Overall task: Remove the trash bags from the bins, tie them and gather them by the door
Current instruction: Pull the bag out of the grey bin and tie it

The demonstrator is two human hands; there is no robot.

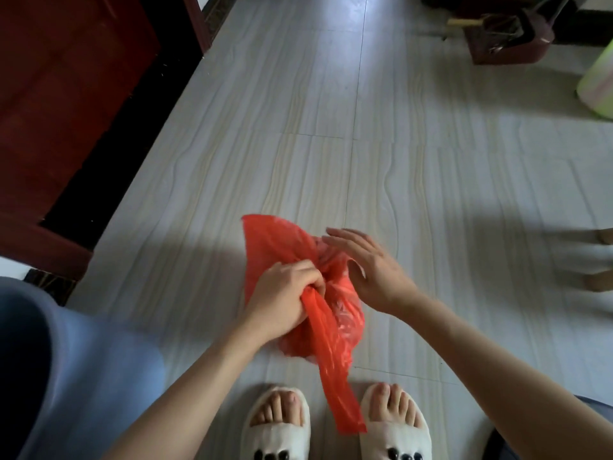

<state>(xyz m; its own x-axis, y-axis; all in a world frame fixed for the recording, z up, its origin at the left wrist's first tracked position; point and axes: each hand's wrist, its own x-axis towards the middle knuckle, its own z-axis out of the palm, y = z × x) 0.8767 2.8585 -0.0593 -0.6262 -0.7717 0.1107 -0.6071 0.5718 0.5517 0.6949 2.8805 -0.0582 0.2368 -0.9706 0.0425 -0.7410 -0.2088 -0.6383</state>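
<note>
Grey tile floor (414,167), red door (66,94) at left. Left hand (285,300) grips the red bag (335,313); right hand (371,270) hovers spread, touching nothing. Dustpan (504,38) and green bin (597,84) sit well back.

Pale streaked floor tiles (414,161) — glare at top; dark red wooden door (66,94) on the left.

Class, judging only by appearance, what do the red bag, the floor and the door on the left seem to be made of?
Red bag: thin, glossy plastic film; it crumples and lets light through.
Floor: likely glazed tile; sheen, grout lines, printed grain.
Door: apparently dark reddish wood or veneer, panelled; too dim to be sure.
</note>
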